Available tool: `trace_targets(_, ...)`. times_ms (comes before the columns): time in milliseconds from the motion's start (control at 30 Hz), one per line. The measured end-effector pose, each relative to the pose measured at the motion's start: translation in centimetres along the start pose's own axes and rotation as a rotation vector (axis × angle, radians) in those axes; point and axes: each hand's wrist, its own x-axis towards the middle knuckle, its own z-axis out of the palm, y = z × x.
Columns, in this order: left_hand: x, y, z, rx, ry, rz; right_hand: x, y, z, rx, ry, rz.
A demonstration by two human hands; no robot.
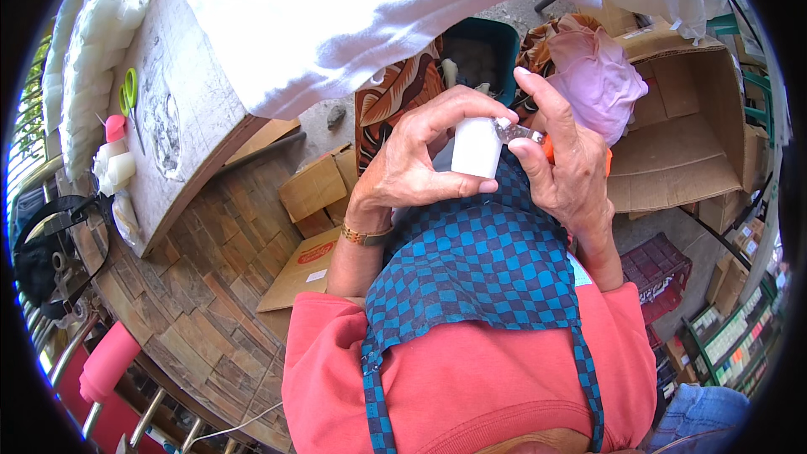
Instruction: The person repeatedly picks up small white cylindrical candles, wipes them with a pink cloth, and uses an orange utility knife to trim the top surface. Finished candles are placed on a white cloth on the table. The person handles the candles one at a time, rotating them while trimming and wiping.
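Observation:
My left hand [413, 154] grips a small white plastic container [476, 150] between the thumb at one end and the fingers at the other. A small-bladed cutter is held in my right hand [567, 167]; its metal blade [518, 133] touches or nearly touches the container's upper corner. Most of the orange handle [549, 149] is hidden behind my right fingers. Both hands are above my lap, over a blue-and-black checked apron [473, 258].
Ahead is a table [189, 44] draped with white cloth [302, 19]. Green-handled scissors [130, 101] lie at its left. A teal bin [488, 44], a pink cloth [589, 72] and an open cardboard box [668, 145] stand beyond my hands. A maroon crate [656, 268] is at right.

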Motion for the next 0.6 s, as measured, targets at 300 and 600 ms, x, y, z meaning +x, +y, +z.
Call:
trace_targets(300,-0.1,0.1,0.9,-0.329,0.131,-0.090,-1.0,-1.3,-0.5,0.080,-0.061,-0.019)
trace_targets(600,-0.2,0.0,0.6,-0.193,0.066,-0.049,-0.2,-0.3,0.0,0.026,0.010,-0.034)
